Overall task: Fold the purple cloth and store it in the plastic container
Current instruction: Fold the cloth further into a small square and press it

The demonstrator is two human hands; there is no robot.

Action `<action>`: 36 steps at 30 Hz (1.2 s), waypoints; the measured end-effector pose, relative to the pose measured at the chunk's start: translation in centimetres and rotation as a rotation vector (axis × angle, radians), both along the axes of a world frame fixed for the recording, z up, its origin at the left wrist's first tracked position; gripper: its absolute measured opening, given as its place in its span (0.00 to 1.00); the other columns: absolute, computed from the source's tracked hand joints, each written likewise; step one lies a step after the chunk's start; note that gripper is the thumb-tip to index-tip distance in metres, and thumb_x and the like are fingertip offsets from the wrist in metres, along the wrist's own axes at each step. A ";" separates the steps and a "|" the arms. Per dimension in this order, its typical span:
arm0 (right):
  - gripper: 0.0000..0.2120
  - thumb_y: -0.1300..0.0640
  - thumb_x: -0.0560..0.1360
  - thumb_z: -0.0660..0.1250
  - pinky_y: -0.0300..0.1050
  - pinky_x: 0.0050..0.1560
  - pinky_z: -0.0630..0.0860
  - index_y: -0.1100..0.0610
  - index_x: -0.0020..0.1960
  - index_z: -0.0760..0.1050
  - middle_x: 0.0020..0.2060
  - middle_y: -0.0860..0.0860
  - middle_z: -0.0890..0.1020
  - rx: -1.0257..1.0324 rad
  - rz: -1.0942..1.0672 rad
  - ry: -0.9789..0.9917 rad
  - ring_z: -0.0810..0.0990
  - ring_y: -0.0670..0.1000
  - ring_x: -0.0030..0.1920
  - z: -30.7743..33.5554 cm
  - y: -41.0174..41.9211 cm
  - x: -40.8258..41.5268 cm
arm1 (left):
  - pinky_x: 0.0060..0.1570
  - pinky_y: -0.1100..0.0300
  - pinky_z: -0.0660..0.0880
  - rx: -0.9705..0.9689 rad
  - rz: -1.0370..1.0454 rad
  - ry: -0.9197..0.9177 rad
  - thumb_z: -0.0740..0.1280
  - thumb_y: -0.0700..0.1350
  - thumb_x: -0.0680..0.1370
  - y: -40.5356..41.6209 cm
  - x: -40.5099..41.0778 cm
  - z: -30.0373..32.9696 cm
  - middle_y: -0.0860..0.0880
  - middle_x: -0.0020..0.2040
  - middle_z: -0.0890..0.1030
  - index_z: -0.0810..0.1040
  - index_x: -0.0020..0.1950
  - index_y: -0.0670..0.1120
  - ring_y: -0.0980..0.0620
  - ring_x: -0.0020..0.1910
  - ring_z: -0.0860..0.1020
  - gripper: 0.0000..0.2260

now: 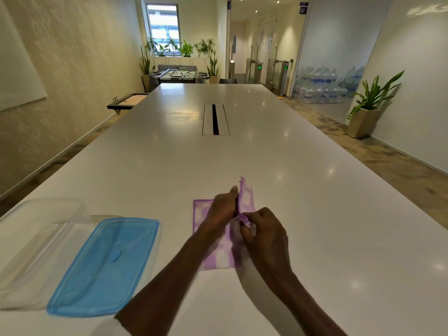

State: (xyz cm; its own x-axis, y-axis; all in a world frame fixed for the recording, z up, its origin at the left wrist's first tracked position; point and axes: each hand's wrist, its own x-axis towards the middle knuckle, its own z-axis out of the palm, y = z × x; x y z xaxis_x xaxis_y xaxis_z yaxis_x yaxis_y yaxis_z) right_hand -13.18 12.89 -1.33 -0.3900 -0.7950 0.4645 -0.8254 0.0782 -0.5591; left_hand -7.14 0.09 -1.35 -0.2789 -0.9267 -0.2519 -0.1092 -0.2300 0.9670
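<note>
A purple and white cloth (219,259) lies on the white table in front of me, its right edge lifted into an upright fold. My left hand (223,208) pinches the raised far part of that fold. My right hand (263,229) grips the nearer part of the same lifted edge. The cloth's left portion stays flat on the table, partly hidden under my left forearm. A clear plastic container (36,241) stands open at the left, with its blue lid (106,265) lying flat just right of it.
The long white table (315,214) stretches ahead with a cable slot (215,120) in its middle. Floor, potted plants and stacked water bottles lie beyond the table's right edge; a wall runs along the left.
</note>
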 end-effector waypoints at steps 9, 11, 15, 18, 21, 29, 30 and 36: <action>0.12 0.60 0.70 0.76 0.39 0.32 0.78 0.57 0.53 0.83 0.41 0.52 0.81 -0.023 0.155 0.228 0.79 0.50 0.38 -0.8 -0.3 4.5 | 0.38 0.57 0.79 0.066 0.122 0.123 0.74 0.40 0.71 -6.6 3.3 1.6 0.39 0.43 0.85 0.83 0.49 0.35 0.44 0.37 0.83 0.11; 0.13 0.61 0.68 0.77 0.41 0.31 0.80 0.58 0.53 0.83 0.40 0.53 0.82 -0.017 0.176 0.262 0.80 0.51 0.37 -1.1 -0.4 5.0 | 0.39 0.57 0.80 0.080 0.116 0.137 0.74 0.39 0.70 -7.2 4.3 1.5 0.38 0.44 0.85 0.82 0.51 0.34 0.45 0.39 0.84 0.12; 0.13 0.58 0.66 0.79 0.40 0.33 0.79 0.56 0.49 0.84 0.40 0.52 0.84 0.005 0.208 0.316 0.82 0.51 0.38 -1.5 -0.4 5.7 | 0.37 0.58 0.80 0.048 0.148 0.070 0.74 0.37 0.70 -7.8 6.0 0.6 0.37 0.44 0.85 0.83 0.50 0.35 0.45 0.38 0.84 0.11; 0.12 0.55 0.64 0.80 0.40 0.34 0.78 0.54 0.46 0.84 0.40 0.50 0.85 0.035 0.234 0.343 0.82 0.50 0.38 -2.1 -0.3 6.3 | 0.34 0.57 0.81 -0.033 0.172 -0.050 0.73 0.36 0.71 -7.8 7.2 -0.3 0.39 0.42 0.84 0.83 0.52 0.37 0.46 0.35 0.81 0.10; 0.11 0.52 0.66 0.79 0.41 0.37 0.81 0.53 0.47 0.84 0.42 0.49 0.86 0.079 0.263 0.359 0.82 0.50 0.40 -2.8 -0.2 6.7 | 0.47 0.47 0.81 -0.101 0.174 -0.147 0.72 0.36 0.71 -7.7 8.0 -0.9 0.38 0.47 0.83 0.82 0.54 0.38 0.43 0.40 0.80 0.12; 0.08 0.53 0.70 0.75 0.43 0.32 0.79 0.55 0.48 0.84 0.41 0.50 0.83 0.095 0.278 0.388 0.80 0.50 0.38 -3.7 -0.2 7.2 | 0.53 0.48 0.80 -0.250 0.180 -0.310 0.72 0.38 0.70 -7.6 8.2 -1.6 0.41 0.51 0.84 0.83 0.52 0.41 0.42 0.50 0.82 0.12; 0.08 0.53 0.71 0.74 0.43 0.32 0.79 0.55 0.48 0.83 0.40 0.50 0.83 0.103 0.281 0.402 0.80 0.51 0.38 -3.9 -0.2 7.2 | 0.53 0.48 0.80 -0.261 0.177 -0.323 0.72 0.38 0.70 -7.6 8.2 -1.8 0.41 0.51 0.84 0.83 0.53 0.41 0.43 0.50 0.82 0.12; 0.06 0.54 0.70 0.74 0.45 0.32 0.78 0.55 0.45 0.82 0.38 0.50 0.82 0.137 0.287 0.442 0.79 0.51 0.37 -4.4 0.1 7.8 | 0.56 0.50 0.79 -0.325 0.178 -0.367 0.74 0.38 0.71 -7.6 8.4 -2.7 0.40 0.53 0.84 0.83 0.54 0.38 0.43 0.52 0.81 0.12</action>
